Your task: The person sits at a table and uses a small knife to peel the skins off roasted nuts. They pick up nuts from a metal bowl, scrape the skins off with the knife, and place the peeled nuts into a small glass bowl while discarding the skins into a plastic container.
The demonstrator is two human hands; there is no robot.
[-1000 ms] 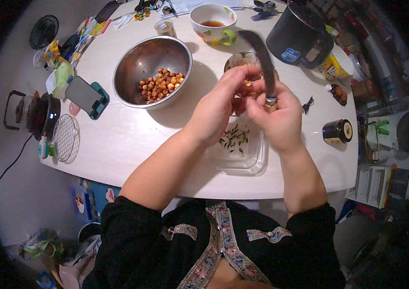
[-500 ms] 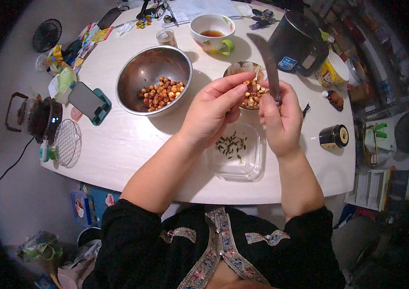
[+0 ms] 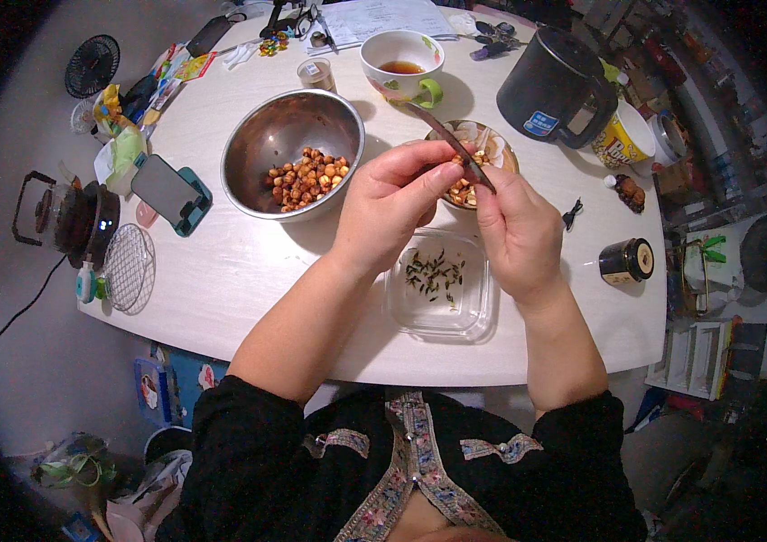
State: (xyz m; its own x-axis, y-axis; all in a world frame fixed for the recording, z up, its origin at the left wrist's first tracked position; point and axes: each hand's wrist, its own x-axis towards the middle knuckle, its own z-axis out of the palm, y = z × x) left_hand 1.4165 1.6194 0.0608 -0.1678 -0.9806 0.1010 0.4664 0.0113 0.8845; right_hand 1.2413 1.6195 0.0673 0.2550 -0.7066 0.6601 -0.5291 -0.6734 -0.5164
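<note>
My left hand (image 3: pixel 401 194) is pinched closed, with thumb and fingertips on a small brown lotus seed that is mostly hidden now. My right hand (image 3: pixel 520 221) grips a knife (image 3: pixel 442 134), whose dark blade leans up to the left against the left fingertips. Beyond the hands, a patterned bowl (image 3: pixel 502 144) holds pale, opened lotus seeds, partly covered by my fingers. Whole brown lotus seeds (image 3: pixel 306 181) lie in a steel mixing bowl (image 3: pixel 252 135) to the left. Below my hands sits a square clear container (image 3: pixel 401 316) with small green sprouts (image 3: pixel 435 275) scattered inside.
A mug of brown liquid (image 3: pixel 401 65) and a small cup (image 3: pixel 316 74) stand at the back. On the right are a black kettle (image 3: pixel 550 86), a yellow tub (image 3: pixel 622 135) and a dark jar (image 3: pixel 626 261). A phone on a stand (image 3: pixel 169 194) and a wire rack (image 3: pixel 128 269) are left.
The knife has tipped from nearly upright to a leftward slant, its blade coming to the left fingertips. My right hand has turned and moved slightly left and closer to my left hand.
</note>
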